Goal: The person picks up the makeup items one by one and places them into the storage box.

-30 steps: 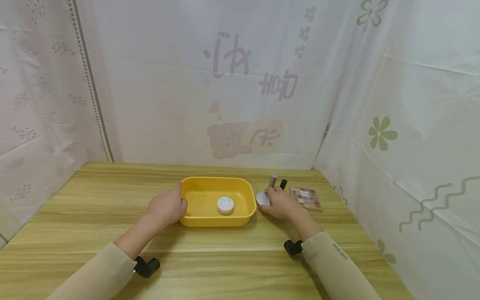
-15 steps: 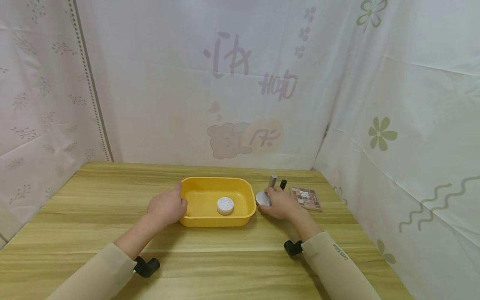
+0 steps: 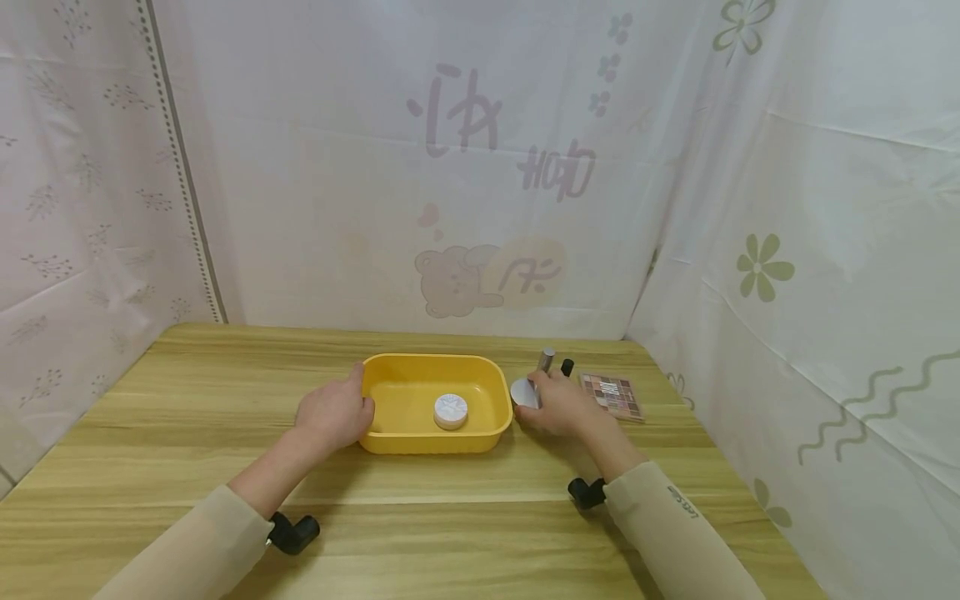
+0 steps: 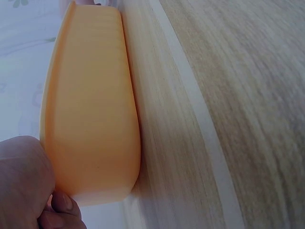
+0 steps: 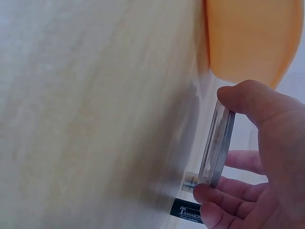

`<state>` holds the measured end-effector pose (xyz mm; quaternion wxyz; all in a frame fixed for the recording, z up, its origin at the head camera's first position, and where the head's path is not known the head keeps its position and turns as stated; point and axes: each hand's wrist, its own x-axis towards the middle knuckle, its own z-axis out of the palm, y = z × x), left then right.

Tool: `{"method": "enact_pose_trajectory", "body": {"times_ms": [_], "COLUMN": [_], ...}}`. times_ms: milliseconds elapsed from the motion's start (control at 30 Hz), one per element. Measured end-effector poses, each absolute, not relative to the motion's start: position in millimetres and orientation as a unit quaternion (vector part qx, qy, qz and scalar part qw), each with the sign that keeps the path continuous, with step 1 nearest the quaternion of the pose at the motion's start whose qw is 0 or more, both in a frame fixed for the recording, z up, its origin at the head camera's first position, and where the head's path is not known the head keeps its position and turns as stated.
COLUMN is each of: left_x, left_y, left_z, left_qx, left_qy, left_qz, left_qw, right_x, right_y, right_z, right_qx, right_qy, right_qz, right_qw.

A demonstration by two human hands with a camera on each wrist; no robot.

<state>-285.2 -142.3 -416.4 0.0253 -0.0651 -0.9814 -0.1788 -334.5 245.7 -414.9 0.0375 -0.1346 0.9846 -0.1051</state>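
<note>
My left hand grips the left rim of a yellow plastic basin, thumb and fingers pinching its wall in the left wrist view. Inside the basin lies a small round white case with a patterned lid. Just right of the basin, my right hand holds a flat round compact with a silvery top. The right wrist view shows the compact's clear edge pinched between thumb and fingertips, above its shadow on the table.
Behind the right hand are a silver tube and a black-capped tube. A square eyeshadow palette lies to their right on the wooden table. Patterned white curtains hang around the table.
The compact in my right hand has shifted very slightly upward in the head view. The left hand and basin have kept still.
</note>
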Motion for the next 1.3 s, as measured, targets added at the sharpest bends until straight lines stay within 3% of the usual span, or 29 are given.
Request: {"method": "enact_pose_trajectory", "body": {"times_ms": [1300], "left_x": [-283], "left_y": [-141], "left_z": [-414], "left_qx": [-0.058], "left_qy": [-0.982], "left_qz": [-0.179], "left_qw": [0.018], "right_x": [-328], "right_y": [238], "right_z": [-392], "right_qx": [-0.116], "right_qy": [0.989], "right_qz": [-0.094], "right_qw": [-0.014]}}
